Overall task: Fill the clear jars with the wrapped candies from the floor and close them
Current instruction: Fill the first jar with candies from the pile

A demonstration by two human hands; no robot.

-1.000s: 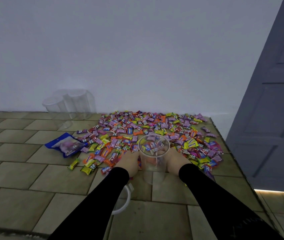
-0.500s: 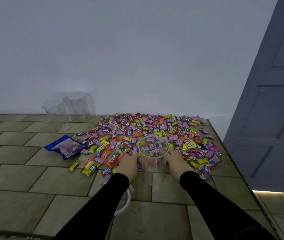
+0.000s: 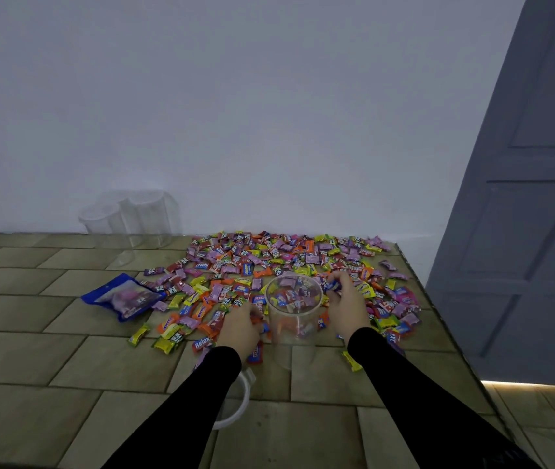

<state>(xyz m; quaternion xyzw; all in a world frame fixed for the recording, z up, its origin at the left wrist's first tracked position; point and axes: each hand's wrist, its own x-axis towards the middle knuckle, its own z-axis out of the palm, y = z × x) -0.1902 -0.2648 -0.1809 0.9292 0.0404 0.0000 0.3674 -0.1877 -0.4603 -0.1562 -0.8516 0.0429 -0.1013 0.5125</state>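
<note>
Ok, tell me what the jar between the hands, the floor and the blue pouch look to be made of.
Jar: clear, smooth plastic probably; candies and tiles show through its wall. Floor: matte olive-brown tiles, likely ceramic or stone, with visible grout lines. Blue pouch: glossy plastic film with a clear window, by its sheen.

Four clear jars (image 3: 294, 319), one lid (image 3: 235, 401), one bag (image 3: 122, 296).
</note>
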